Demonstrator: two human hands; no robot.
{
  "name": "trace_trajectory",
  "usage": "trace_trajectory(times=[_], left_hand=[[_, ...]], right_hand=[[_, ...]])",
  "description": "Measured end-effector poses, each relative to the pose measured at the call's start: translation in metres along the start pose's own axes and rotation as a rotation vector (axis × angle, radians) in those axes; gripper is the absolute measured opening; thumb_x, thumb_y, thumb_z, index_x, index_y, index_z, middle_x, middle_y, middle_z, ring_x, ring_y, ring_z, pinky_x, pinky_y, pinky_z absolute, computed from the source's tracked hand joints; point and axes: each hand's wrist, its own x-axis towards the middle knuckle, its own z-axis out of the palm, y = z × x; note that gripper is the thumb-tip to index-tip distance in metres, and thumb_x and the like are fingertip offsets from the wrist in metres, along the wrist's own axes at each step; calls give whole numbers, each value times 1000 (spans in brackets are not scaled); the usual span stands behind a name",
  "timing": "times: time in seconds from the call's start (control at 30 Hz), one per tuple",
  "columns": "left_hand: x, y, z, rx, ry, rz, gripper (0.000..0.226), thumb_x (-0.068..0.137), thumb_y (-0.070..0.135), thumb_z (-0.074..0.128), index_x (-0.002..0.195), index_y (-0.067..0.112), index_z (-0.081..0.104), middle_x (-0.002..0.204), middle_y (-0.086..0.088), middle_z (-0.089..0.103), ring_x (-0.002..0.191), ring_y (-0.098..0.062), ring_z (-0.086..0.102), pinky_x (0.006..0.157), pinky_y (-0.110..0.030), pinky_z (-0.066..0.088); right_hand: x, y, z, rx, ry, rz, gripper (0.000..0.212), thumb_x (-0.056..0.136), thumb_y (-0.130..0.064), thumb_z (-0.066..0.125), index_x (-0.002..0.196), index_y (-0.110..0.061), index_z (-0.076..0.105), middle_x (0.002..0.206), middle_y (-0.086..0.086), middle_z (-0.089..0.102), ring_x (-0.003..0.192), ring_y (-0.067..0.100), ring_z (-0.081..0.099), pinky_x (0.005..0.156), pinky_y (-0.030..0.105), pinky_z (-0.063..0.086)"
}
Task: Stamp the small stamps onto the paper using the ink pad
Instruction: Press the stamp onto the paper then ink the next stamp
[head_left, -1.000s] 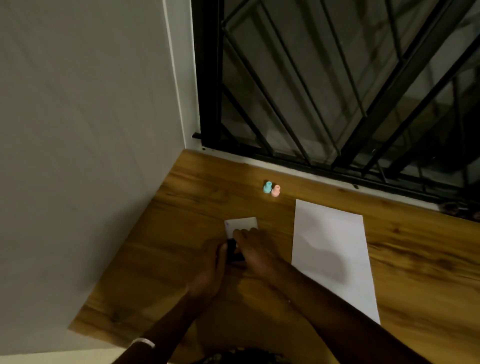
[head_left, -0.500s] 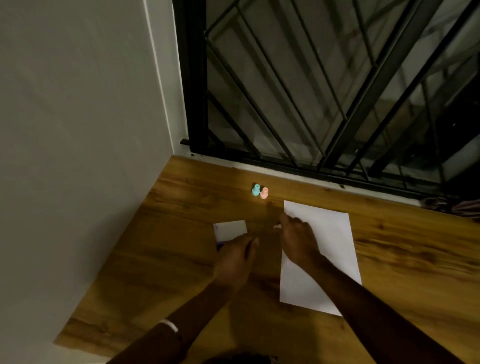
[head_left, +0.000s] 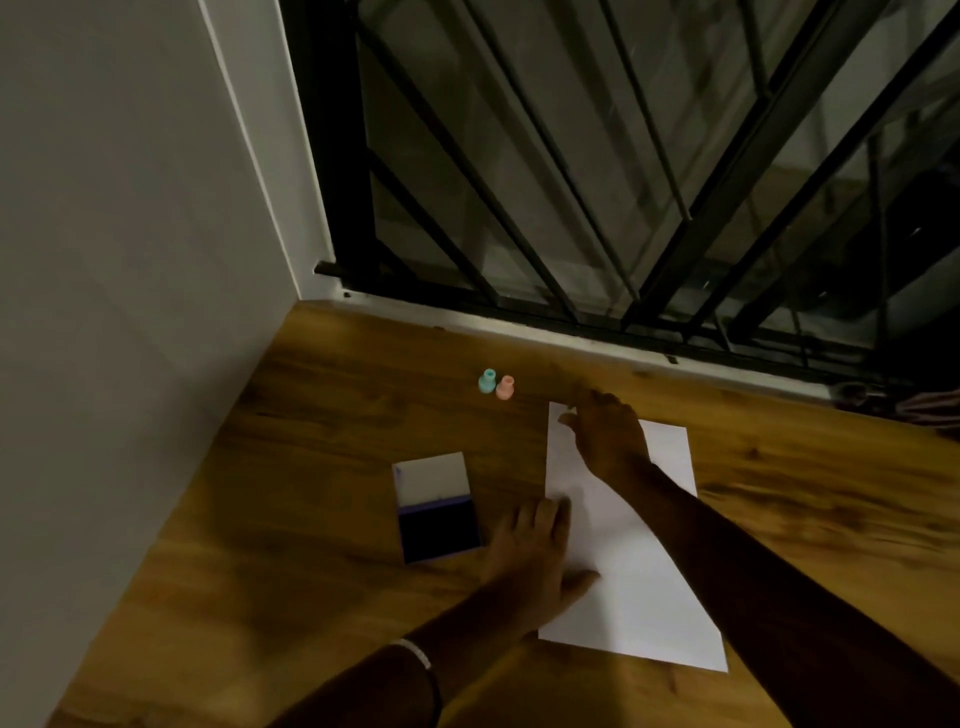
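Worktop (head_left: 322, 519): wood grain, filling the lower frame, meeting a grey wall (head_left: 119, 260) at left and a black window grille (head_left: 623, 182) at top.
Paper (head_left: 639, 582): white sheet, flat, right of centre, long edge running toward the lower right.
Ink pad (head_left: 439, 530): open, left of the paper and apart from it; white lid folded back above, dark pad below.
Stamps: teal stamp (head_left: 487, 381) and pink stamp (head_left: 505, 387), upright, touching side by side, above centre, near the paper's top corner.
Left hand (head_left: 535, 561): flat, grip wide, fingers spread, resting on the paper's left edge, holding nothing.
Right hand (head_left: 608, 436): over the paper's upper left corner, fingers loosely spread toward the stamps, empty.
Bracelet (head_left: 415, 652): pale band on the left wrist.
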Motion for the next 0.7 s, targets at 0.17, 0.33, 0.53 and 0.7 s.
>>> trace_trajectory(times=[0.17,0.33,0.53,0.7], left_hand=[[1,-1,-2,17,-2,-9,86,81,75,37,138,12,43,124,-11,61,101,-26,63,82,-37,55],[2,-2,0,-22,-46,-24,86,81,76,35,139,12,41,121,-11,61,99,-26,62,80,-37,55],[3,-2,3,-38,-117,-53,89,83,77,30,143,12,34,123,-12,60,101,-29,61,83,-40,53],[5,-2,2,-47,-130,-66,89,80,78,33,141,13,37,118,-10,62,97,-26,62,77,-37,55]], right_hand=[[19,0,13,-59,-30,-2,31,91,-22,61,118,-10,53,106,16,68,91,35,64,74,42,52],[27,2,20,-65,-74,-58,25,91,-19,58,115,-13,54,106,15,67,95,35,61,78,44,52],[28,1,26,-92,-103,-62,28,92,-14,57,119,-12,52,109,15,66,99,33,60,80,42,53],[29,5,32,-66,-106,-67,32,91,-16,57,122,-12,49,111,16,64,97,34,60,75,43,56]])
